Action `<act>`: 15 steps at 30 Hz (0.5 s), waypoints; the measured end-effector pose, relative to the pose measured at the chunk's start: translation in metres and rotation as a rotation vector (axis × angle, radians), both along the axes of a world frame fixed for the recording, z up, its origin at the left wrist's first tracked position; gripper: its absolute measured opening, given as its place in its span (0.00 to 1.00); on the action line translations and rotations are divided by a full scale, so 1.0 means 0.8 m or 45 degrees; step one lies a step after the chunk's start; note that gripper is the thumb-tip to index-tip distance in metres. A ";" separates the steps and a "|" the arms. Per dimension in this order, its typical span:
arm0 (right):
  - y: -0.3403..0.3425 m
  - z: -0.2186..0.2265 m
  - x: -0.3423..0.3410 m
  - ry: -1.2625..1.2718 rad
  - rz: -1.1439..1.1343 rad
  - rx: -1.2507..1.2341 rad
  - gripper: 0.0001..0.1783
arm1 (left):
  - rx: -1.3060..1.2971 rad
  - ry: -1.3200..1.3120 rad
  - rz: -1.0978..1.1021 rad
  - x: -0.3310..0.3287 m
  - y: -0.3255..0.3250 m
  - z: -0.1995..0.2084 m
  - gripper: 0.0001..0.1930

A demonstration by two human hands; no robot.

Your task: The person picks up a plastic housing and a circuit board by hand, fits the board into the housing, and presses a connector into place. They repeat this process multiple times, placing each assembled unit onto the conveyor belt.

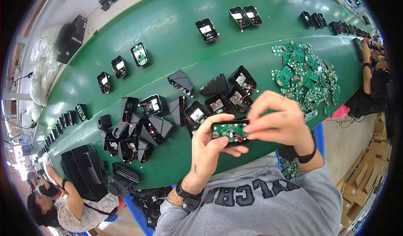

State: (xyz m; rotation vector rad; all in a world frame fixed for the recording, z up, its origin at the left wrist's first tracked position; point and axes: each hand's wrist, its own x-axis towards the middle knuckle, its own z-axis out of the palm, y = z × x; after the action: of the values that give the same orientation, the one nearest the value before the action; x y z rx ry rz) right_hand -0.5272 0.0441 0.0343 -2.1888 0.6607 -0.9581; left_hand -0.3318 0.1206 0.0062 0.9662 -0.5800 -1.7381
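Note:
My left hand (210, 145) grips a black plastic housing (216, 138) by its side, thumb resting near its lower rim. Inside it lies a green circuit board (226, 129) with a red wire (238, 137) looped across its lower right part. My right hand (279, 120) is at the housing's right end, its fingers bent and pressed together at the board's edge. Whether something small sits between those fingertips is hidden. Just beyond my hands stand several open black housings (217, 104) with silvery blocks and red wires inside.
A heap of green circuit boards (308, 74) lies to the right. Left of my hands are piled more black housings (138, 126), beside a black box (86, 173). Single housings (207, 30) stand along the far strip of the green table. Co-workers sit at left (71, 206) and right (369, 76).

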 end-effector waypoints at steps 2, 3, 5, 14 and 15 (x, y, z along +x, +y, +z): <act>-0.004 0.021 -0.008 0.011 0.053 -0.138 0.12 | 0.025 0.012 -0.011 0.007 -0.004 0.002 0.29; -0.005 0.024 -0.010 0.024 0.083 -0.199 0.12 | 0.002 0.059 -0.089 0.013 -0.006 -0.001 0.28; -0.005 0.023 -0.005 0.092 0.125 -0.313 0.12 | -0.009 0.119 -0.171 0.011 -0.007 0.001 0.27; 0.017 -0.004 0.016 0.137 -0.203 0.105 0.11 | -0.300 -0.153 0.033 -0.004 0.001 0.001 0.26; 0.021 -0.012 0.019 0.144 -0.201 0.110 0.11 | -0.439 -0.337 0.086 -0.007 0.002 -0.005 0.26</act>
State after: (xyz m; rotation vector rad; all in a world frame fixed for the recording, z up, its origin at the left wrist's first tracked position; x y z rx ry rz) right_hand -0.5121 0.0609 0.0248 -2.1512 0.9227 -0.8709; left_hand -0.3375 0.1224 0.0020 0.9603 -0.9723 -1.3994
